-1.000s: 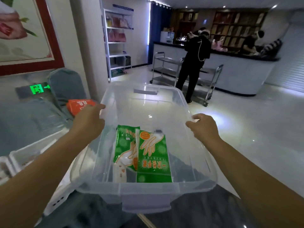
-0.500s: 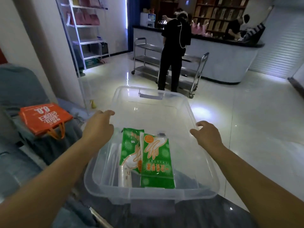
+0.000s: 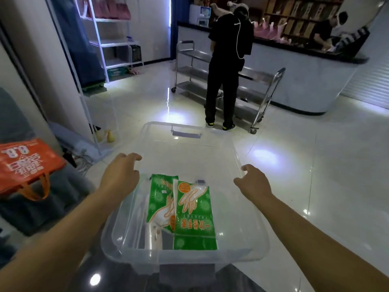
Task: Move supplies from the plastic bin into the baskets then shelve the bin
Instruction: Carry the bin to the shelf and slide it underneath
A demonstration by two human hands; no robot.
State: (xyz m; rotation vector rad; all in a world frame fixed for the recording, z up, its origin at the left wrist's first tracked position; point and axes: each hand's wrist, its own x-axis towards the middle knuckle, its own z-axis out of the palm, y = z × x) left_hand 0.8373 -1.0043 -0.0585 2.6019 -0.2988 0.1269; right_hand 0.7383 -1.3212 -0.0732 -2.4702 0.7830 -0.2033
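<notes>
We carry the clear plastic bin out in front of us, left hand and right hand clamped on its side rims, judging it light but flexible, green glove packets sliding loose inside.

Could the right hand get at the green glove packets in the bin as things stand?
Probably yes: the clear bin has no lid, and the packets lie uncovered below the right hand. But that hand grips the rim, as does the left hand.
</notes>
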